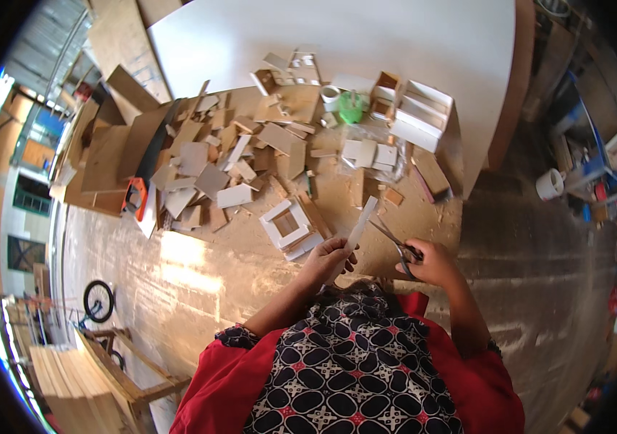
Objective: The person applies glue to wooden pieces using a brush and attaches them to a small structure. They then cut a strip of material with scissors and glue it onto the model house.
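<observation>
My left hand [331, 259] is closed around a thin white strip [361, 221], which stands up and away from me past the fingers. In my right hand [431, 262] is a pair of scissors [397, 244], its fingers through the handles. The scissor blades point toward the strip and look slightly parted; whether they touch it I cannot tell. Just beyond my left hand, a small white-edged wooden frame [286, 226] with a square opening lies on the workbench [409, 224].
Many wood offcuts [214, 181] are heaped on the bench's left half. An orange-handled saw [135, 199] rests at its left edge. Farther back are a white tape roll [330, 96], a green container [351, 107] and a white open box [422, 116]. A large white panel [337, 36] stands behind.
</observation>
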The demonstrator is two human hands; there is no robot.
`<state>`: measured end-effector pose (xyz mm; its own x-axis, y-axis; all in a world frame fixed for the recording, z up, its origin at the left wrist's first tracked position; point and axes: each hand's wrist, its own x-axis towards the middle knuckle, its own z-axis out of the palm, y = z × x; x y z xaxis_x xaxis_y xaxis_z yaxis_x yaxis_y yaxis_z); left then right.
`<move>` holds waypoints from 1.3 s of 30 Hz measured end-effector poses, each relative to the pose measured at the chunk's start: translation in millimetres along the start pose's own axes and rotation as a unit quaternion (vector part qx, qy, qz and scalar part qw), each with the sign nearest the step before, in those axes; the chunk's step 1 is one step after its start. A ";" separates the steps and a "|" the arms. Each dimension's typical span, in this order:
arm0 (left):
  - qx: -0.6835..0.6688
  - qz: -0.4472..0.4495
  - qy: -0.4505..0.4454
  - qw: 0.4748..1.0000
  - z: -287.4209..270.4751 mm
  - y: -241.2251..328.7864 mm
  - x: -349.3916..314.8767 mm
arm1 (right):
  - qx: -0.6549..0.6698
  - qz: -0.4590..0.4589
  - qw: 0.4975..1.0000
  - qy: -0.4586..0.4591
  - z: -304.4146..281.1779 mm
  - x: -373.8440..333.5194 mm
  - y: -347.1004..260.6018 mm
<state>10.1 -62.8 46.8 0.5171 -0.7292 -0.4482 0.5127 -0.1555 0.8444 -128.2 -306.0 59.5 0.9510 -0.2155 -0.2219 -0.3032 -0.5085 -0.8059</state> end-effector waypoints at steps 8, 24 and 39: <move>-0.091 0.030 0.085 0.992 8.2 15.8 -7.1 | -0.128 -0.012 0.991 0.034 -9.1 29.5 -12.4; -0.197 0.146 0.221 0.944 -14.1 46.0 -24.7 | -0.218 -0.084 0.972 0.004 2.2 54.2 -14.4; -0.159 0.166 0.466 0.854 -199.2 9.9 -51.8 | -0.337 -0.006 0.940 0.054 -2.7 59.2 -40.5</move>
<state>124.9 106.2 20.0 0.9152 0.1733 -0.3639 0.3157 0.2533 0.9144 -59.8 -300.4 80.4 0.9541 -0.2704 -0.1291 -0.2962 -0.9162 -0.2699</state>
